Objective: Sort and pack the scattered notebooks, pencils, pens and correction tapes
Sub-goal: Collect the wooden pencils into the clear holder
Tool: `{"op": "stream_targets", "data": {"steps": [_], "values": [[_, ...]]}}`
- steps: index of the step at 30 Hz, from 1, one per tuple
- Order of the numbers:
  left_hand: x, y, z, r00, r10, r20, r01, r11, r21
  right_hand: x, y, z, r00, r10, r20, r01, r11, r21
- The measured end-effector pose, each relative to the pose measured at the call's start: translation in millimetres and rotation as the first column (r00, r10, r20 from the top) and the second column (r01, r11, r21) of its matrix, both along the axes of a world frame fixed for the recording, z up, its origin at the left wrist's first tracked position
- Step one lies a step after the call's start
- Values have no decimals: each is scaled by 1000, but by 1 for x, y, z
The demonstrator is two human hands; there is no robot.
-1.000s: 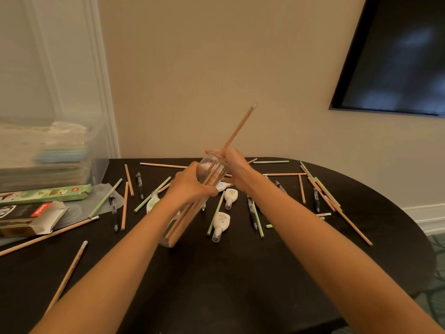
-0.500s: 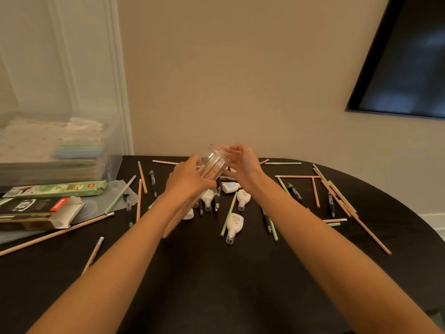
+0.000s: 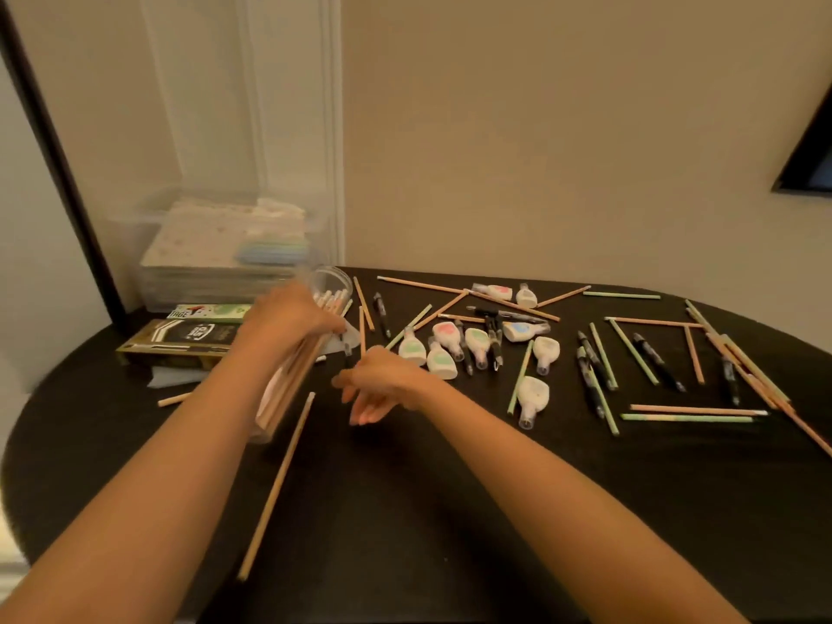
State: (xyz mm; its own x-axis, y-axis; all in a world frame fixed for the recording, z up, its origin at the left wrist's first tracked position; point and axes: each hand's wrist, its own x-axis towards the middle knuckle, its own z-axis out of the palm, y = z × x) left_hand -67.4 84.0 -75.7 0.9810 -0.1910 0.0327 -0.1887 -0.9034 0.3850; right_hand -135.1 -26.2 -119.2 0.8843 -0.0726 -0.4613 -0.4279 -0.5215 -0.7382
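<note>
clear tube [image 3: 315, 335] of pencils gripped by left hand [image 3: 288, 322]; right hand [image 3: 378, 382] loose, empty.

Clear plastic tube [image 3: 331, 281]; wooden pencils [image 3: 275, 484]; dark matt table [image 3: 450, 511].

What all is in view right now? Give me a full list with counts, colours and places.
Clear tube: one, transparent, holding tan pencils, tilted in the left hand.
Loose pencils: many, tan and green, scattered across the table; exact count unclear.
Pens: several, black, centre and right.
Correction tapes: about nine, white with pastel labels, centre.
Clear bin: one, holding stacked notebooks, far left.
Boxes: two, one green, one black, left by the bin.
Table: one, black.
Screen: one, dark, on the right wall.
Left hand: gripping the tube.
Right hand: open, empty, blurred.
</note>
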Motion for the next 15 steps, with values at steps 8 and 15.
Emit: {"op": "stream_targets", "data": {"steps": [8,15], "values": [[8,30,-13,995,87,-48,-85,996,39,20,51,-23,995,88,-53,-98,969,-228],[8,26,-13,997,59,-59,-58,998,13,19,12,-9,997,-58,51,65,986,-151]]}}
